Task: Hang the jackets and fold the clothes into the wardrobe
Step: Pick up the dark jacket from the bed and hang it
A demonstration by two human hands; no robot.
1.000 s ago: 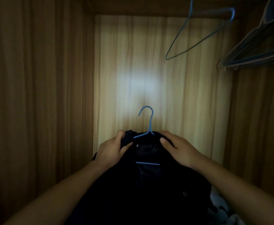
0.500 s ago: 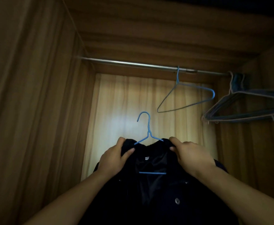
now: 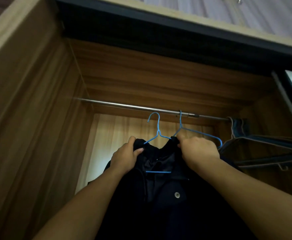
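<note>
Wooden wardrobe point(image 3: 38, 118) walls fill the view, and the view has tipped upward since half a second ago: the cabinet's top edge now shows, and the steel rail point(image 3: 124, 106) sits mid-frame instead of high above. Up goes the dark jacket point(image 3: 159, 196)! It hangs on the blue hanger point(image 3: 156, 125), whose hook was well short of the rail a moment back and is now right beneath it; whether it touches, I cannot tell. The left hand point(image 3: 126, 156) grips the jacket's left shoulder, thumb curled over the cloth. The right hand point(image 3: 199, 149) pinches the fabric at the other shoulder, so the hands are apart, one on each side of the hanger's neck. Just right of the hook an empty blue hanger point(image 3: 200, 134) hangs from the rail, partly behind the right hand. A bunch of hangers point(image 3: 262, 149) crowds the rail's far right end.
</note>
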